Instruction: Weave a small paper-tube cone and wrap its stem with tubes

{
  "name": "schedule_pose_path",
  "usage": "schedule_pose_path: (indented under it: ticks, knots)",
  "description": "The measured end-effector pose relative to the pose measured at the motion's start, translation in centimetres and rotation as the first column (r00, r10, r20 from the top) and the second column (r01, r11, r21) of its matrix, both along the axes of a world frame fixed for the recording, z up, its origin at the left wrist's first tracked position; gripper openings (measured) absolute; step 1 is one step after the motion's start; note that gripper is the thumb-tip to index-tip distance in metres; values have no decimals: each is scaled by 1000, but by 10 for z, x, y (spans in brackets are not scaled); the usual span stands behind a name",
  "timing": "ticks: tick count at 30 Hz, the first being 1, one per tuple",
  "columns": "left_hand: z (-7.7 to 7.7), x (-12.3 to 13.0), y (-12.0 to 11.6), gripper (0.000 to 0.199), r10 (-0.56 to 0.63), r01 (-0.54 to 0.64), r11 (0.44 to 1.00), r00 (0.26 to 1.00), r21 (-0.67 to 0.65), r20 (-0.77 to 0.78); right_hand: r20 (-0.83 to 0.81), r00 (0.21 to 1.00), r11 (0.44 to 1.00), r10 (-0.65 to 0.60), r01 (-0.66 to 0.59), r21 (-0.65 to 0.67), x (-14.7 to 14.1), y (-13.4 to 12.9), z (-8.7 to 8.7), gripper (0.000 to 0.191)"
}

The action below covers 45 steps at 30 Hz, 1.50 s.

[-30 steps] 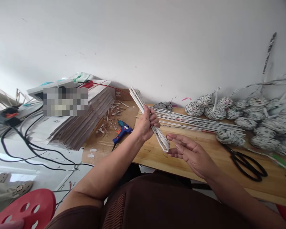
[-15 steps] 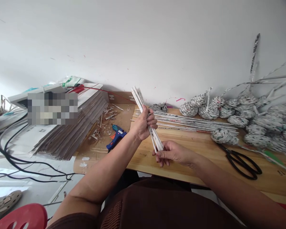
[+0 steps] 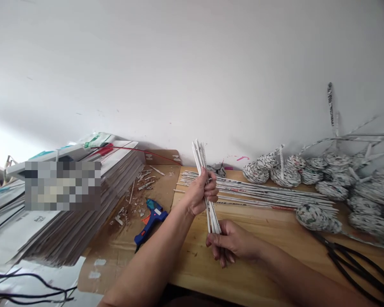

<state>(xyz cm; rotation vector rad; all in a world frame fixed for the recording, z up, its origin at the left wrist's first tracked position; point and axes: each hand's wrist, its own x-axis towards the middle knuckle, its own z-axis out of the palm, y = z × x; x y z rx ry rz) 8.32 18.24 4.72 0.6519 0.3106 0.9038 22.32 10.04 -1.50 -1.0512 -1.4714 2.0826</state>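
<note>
A bundle of thin rolled paper sticks [image 3: 199, 157] stands nearly upright between my two hands, over the front of the wooden table. My left hand [image 3: 202, 190] wraps round its middle, with the upper ends fanning out above the fist. Lower down, my right hand [image 3: 225, 242] closes its fingers and thumb on the bottom ends. Behind the hands, several long printed paper sticks [image 3: 259, 194] lie side by side on the tabletop. A blue hot glue gun [image 3: 151, 222] rests on the cardboard to the left of my left hand.
Several woven paper shapes [image 3: 286, 174] crowd the table's right side against the wall, some with long loose sticks. Black scissors [image 3: 355, 266] lie at the front right. At left is a tall stack of paper [image 3: 92, 204]. Paper scraps [image 3: 147, 184] litter the cardboard [image 3: 115, 243].
The view has tilted upward, so the scene sits lower in the picture. The bundle has turned closer to upright, with both hands keeping hold of it.
</note>
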Motion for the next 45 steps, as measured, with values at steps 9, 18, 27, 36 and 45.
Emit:
schedule_pose_path:
  ticks: [9, 18, 27, 36, 45]
  knots:
    - [-15, -5, 2, 43, 17, -12, 999, 995, -53, 98, -146, 989, 995, -2, -13, -96, 6, 3, -9, 55]
    - [-17, -2, 0, 42, 53, -47, 997, 994, -60, 99, -145, 989, 994, -3, -13, -113, 7, 0, -10, 56]
    - [-15, 0, -3, 43, 79, -76, 996, 996, -55, 42, -181, 979, 994, -89, 75, -81, 8, 0, -5, 50]
    - [-24, 3, -2, 54, 186, -180, 982, 977, 56, -108, -115, 981, 988, -156, 156, -12, 8, 1, -8, 47]
    - [-33, 2, -4, 46, 173, -23, 948, 873, 317, -456, -50, 940, 932, -336, 340, 125, 20, 19, 2, 43]
